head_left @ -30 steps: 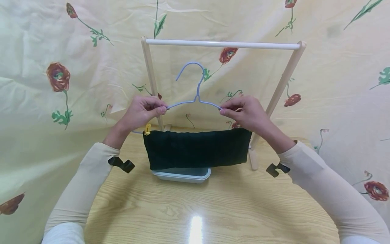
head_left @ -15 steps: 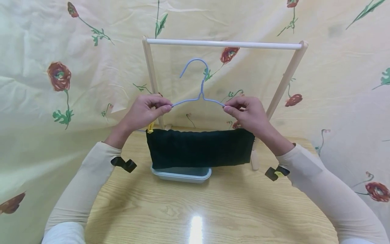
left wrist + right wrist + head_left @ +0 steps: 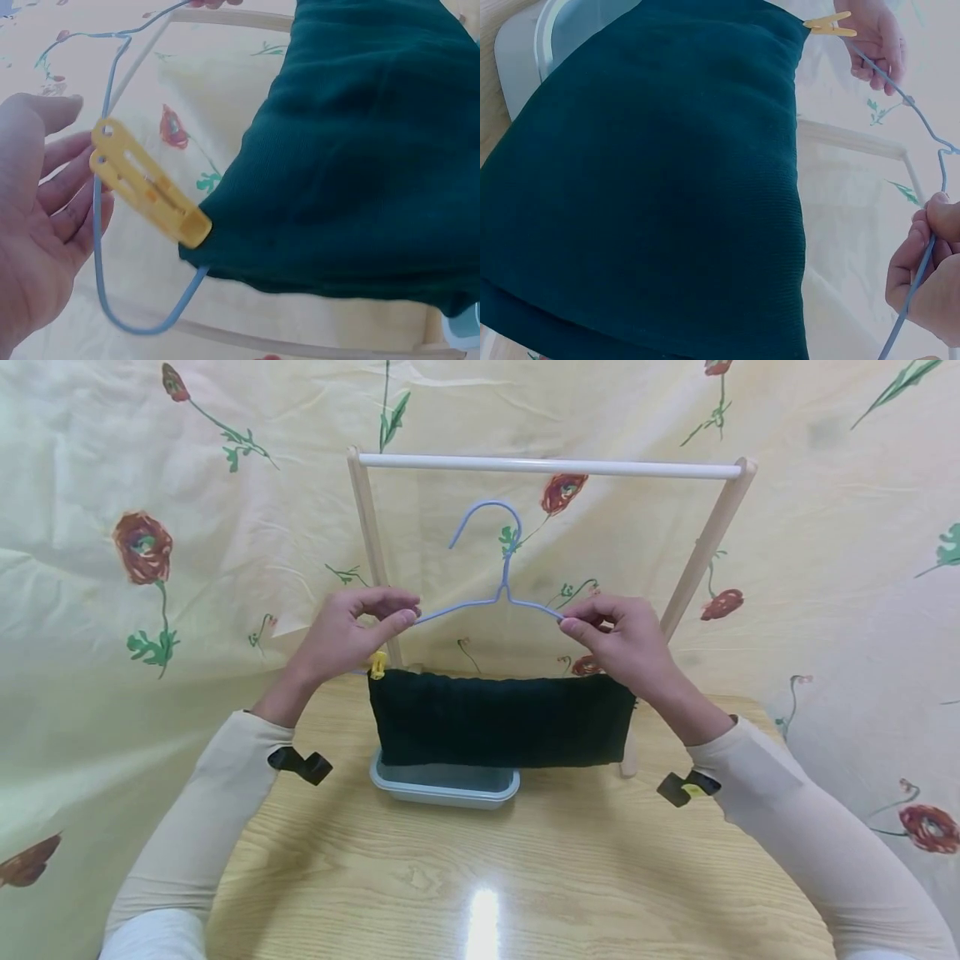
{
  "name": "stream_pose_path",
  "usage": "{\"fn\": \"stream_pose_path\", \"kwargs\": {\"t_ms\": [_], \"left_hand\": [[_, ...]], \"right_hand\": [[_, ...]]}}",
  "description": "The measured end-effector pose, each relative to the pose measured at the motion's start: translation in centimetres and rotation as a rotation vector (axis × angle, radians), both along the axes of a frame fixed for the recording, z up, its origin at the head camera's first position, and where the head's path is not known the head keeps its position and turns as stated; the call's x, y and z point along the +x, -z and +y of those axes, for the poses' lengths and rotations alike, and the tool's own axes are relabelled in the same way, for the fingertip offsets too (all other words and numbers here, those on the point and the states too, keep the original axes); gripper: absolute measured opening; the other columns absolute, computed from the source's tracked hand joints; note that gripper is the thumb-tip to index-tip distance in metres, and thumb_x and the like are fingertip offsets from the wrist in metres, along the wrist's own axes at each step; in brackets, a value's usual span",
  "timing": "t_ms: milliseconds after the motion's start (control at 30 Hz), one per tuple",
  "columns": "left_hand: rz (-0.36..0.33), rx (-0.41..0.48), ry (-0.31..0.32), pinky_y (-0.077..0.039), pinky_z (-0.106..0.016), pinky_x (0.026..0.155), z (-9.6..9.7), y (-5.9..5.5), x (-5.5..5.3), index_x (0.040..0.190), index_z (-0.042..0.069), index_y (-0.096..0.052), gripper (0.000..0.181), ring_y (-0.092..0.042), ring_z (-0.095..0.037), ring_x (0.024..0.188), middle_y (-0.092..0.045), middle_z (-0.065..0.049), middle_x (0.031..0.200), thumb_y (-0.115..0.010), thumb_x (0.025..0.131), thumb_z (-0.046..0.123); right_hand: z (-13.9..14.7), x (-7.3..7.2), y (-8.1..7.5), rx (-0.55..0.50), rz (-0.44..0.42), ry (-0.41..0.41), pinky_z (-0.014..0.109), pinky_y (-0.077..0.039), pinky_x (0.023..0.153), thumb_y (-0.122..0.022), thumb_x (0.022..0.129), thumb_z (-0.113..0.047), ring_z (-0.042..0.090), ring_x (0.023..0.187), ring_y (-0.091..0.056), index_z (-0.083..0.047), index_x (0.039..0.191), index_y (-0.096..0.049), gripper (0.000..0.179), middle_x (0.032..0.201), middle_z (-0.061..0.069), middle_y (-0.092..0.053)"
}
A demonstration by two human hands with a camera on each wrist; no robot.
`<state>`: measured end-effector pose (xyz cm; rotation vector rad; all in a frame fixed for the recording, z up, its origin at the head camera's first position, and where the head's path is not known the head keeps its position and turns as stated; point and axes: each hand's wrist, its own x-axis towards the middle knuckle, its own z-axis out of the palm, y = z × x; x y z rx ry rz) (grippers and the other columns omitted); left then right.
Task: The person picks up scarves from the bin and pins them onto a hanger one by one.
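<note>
A blue wire hanger point(image 3: 506, 575) is held up in front of the rack, its hook pointing upward. Dark green folded cloth point(image 3: 502, 718) hangs over its lower part. A yellow clothespin point(image 3: 191, 226) clips the cloth's left top corner to the wire. My right hand point(image 3: 626, 635) pinches the hanger's right shoulder between thumb and fingers. At the left shoulder, my left hand point(image 3: 348, 631) has its thumb parted from loosely bent fingers, which lie beside the wire. A second clip on the cloth's right end is hidden or absent.
A white bar point(image 3: 547, 466) on wooden posts forms a rack behind the hanger. Below the cloth, a pale blue basin point(image 3: 450, 796) stands on the wooden table point(image 3: 375, 877). Flower-printed fabric point(image 3: 225, 568) covers the background.
The hanger and cloth have shifted right and slightly up. My left hand moved right with it, then slipped back left as its thumb and fingers parted; the right hand keeps its pinch.
</note>
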<state>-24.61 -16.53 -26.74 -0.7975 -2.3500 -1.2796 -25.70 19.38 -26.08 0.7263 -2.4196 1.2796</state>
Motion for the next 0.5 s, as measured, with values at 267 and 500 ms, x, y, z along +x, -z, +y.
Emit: {"fn": "stream_pose_path", "kwargs": {"t_ms": [267,500], "left_hand": [[-0.020,0.091,-0.119,-0.047,-0.029,0.097,-0.7,-0.1,-0.1,0.128,0.009,-0.070,0.030,-0.066,-0.014,0.106,-0.073,-0.008,0.122,-0.064,0.102,0.024],[0.009,0.194,-0.211,-0.049,-0.028,0.098,-1.3,0.5,-0.6,0.125,0.002,-0.069,0.032,-0.068,-0.013,0.101,-0.072,-0.015,0.120,-0.063,0.103,0.025]], "right_hand": [[1.2,0.5,-1.1,0.003,0.002,0.047,0.014,-0.050,0.077,-0.071,0.097,-0.011,0.014,0.084,-0.060,0.001,0.105,-0.077,0.017,0.102,0.014,-0.074],[2.6,0.9,-2.1,0.009,0.036,0.094,0.013,-0.051,0.077,-0.073,0.096,-0.013,0.008,0.084,-0.063,0.000,0.105,-0.078,0.016,0.093,-0.004,-0.076]]}}
